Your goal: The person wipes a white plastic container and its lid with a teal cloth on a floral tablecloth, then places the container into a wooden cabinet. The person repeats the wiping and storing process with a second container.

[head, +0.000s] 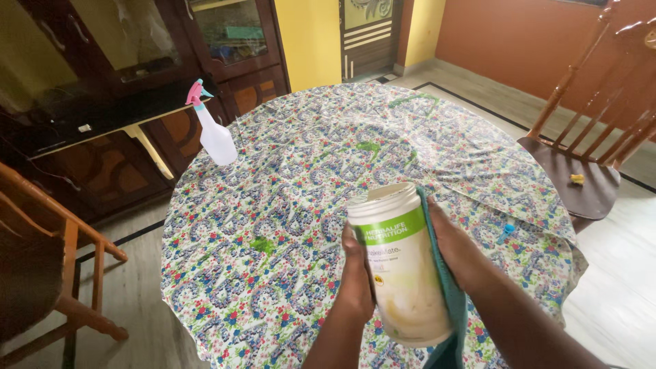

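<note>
So the person was holding a tall cream-white plastic canister with a green label band (401,263) up above the table, tilted a bit with its top leaning to the left. The left hand (357,279) was wrapped around the canister's left side, fingers curled onto it in a firm grip. The right hand (456,254) was on the other side, pressing a teal cloth (451,307) flat against the canister wall, so that hand was closed over the cloth and the canister together. The cloth ran from near the lid down past the bottom of the canister and hung off below.

Underneath all that was a round table covered in a glossy floral plastic tablecloth in blue, green and red (287,205). A few green smears were on the cloth, one (262,244) just left of the canister and others (369,146) further back.

Over at the far left edge of the table stood a white spray bottle with a pink and teal trigger head (213,130), well apart from the hands. A brown wooden chair (588,137) sat off to the right, with a small yellow thing (578,179) on its seat, too small to make out.
</note>
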